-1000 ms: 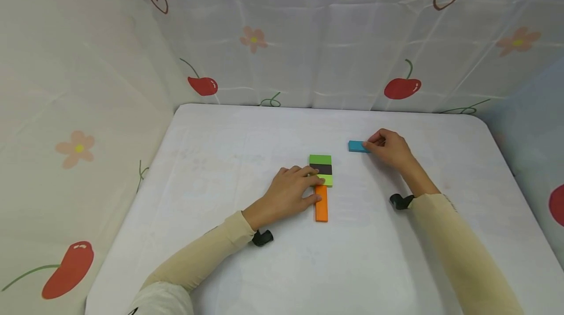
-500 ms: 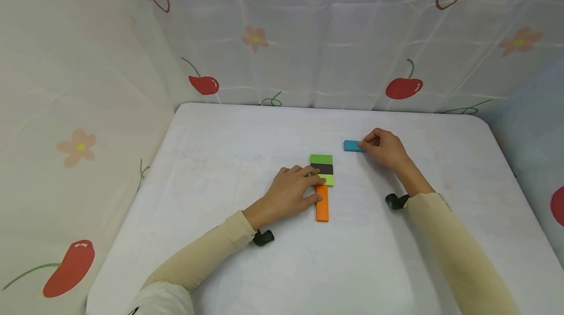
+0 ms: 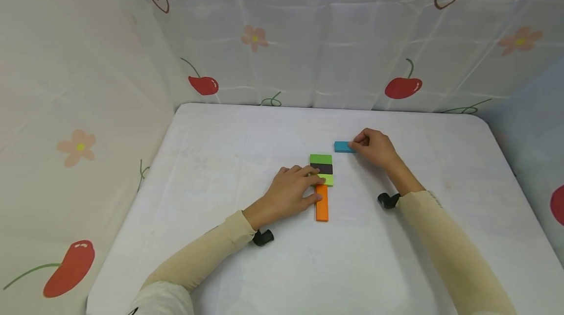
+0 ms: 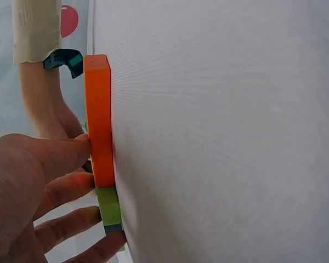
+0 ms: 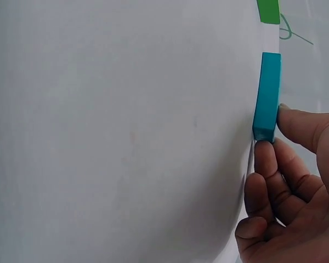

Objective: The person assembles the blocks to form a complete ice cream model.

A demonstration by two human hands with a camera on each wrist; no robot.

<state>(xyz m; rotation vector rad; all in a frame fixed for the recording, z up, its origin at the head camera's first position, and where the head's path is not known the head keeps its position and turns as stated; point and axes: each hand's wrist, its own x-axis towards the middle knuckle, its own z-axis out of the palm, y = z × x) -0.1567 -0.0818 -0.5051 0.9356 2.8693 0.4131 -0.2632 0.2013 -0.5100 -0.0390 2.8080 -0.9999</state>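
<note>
My right hand (image 3: 376, 150) pinches the right end of a flat blue block (image 3: 341, 147) between thumb and fingers, low over the table. In the right wrist view the blue block (image 5: 267, 94) points at a green block, with a gap between them. My left hand (image 3: 287, 193) spreads its fingers over a column of blocks, fingertips touching them. From the far end these are a green block (image 3: 320, 159), a dark grey block (image 3: 325, 169) and a light green block (image 3: 328, 181), laid side by side. An orange block (image 3: 322, 210) runs lengthwise toward me below them, beside my left thumb.
The blocks lie on a white-covered table (image 3: 246, 133) with rounded far corners. A pale curtain (image 3: 326, 50) printed with cherries, flowers and hearts hangs behind and at the left. Small black wrist cameras stick out by the left sleeve (image 3: 238, 234) and the right sleeve (image 3: 423, 207).
My right hand has slid left with the blue block, bringing it closer to the far end of the column. The left hand and the other blocks have stayed in place.
</note>
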